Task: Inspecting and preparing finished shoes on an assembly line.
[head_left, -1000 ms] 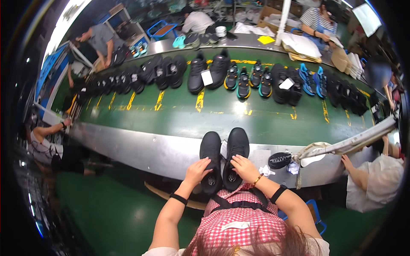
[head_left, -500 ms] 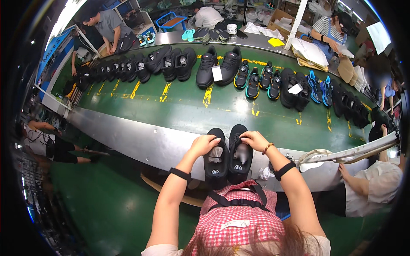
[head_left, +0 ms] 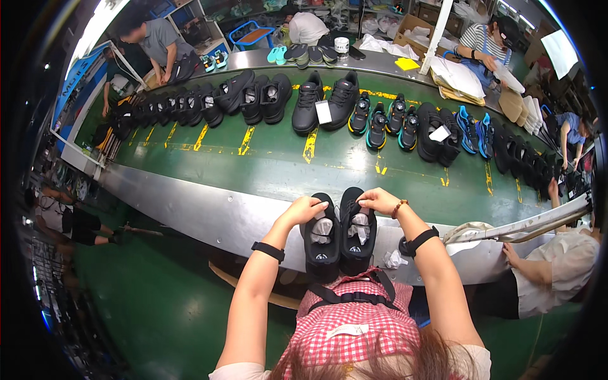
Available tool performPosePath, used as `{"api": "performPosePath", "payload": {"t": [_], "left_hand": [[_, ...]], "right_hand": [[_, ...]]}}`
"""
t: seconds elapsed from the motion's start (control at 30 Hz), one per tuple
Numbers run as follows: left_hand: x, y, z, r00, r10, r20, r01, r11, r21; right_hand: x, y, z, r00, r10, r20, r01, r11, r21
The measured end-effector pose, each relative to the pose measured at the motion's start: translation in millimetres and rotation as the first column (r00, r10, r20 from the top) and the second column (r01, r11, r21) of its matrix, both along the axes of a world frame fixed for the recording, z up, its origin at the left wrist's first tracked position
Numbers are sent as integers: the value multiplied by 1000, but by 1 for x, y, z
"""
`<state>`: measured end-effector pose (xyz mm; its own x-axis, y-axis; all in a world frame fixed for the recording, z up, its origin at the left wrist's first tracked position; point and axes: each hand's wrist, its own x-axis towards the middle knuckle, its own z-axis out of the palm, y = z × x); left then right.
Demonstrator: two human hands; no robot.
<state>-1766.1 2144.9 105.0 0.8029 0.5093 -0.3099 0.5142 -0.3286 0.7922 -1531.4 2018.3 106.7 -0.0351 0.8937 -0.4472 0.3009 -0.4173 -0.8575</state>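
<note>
A pair of black shoes stands side by side at the steel edge in front of me, toes pointing away. My left hand (head_left: 306, 209) pinches the left black shoe (head_left: 322, 257) at its tongue, fingers closed. My right hand (head_left: 381, 201) does likewise at the tongue of the right black shoe (head_left: 355, 258). Crumpled white paper fills both openings: one paper wad (head_left: 322, 230) in the left shoe, another paper wad (head_left: 360, 228) in the right. My fingertips partly cover the laces. Both heels rest close to my red checked apron (head_left: 354, 313).
A green conveyor belt (head_left: 253, 174) carries rows of shoes, including large black sneakers (head_left: 308, 104) with a white tag and blue sneakers (head_left: 467, 130). Crumpled paper (head_left: 395, 258) lies on the steel edge (head_left: 190, 206). Co-workers stand across the belt and at my right.
The paper in both shoe openings shows more clearly now. My hands stay at the tongues, with only slight movement. At the far right, a co-worker's arms have shifted.
</note>
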Motion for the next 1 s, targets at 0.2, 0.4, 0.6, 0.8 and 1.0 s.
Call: {"api": "performPosePath", "payload": {"t": [0.2,0.4,0.6,0.8,1.0], "left_hand": [[-3,1,7,1000,13,-13,-13,998,-56],[-3,6,5,999,-25,-23,25,999,-30],[-9,9,6,999,-30,19,30,999,-17],[-15,13,4,999,-27,-24,26,998,-57],[-20,17,3,999,-22,-24,21,999,-43]], "right_hand": [[-2,3,-2,999,-5,-47,4,1000,-22],[-6,5,-4,999,-8,-35,8,1000,-3],[-13,8,2,1000,-9,-12,9,1000,3],[-17,11,-3,1000,2,19,-2,1000,13],[-22,15,-1,1000,7,7,-7,1000,27]]}}
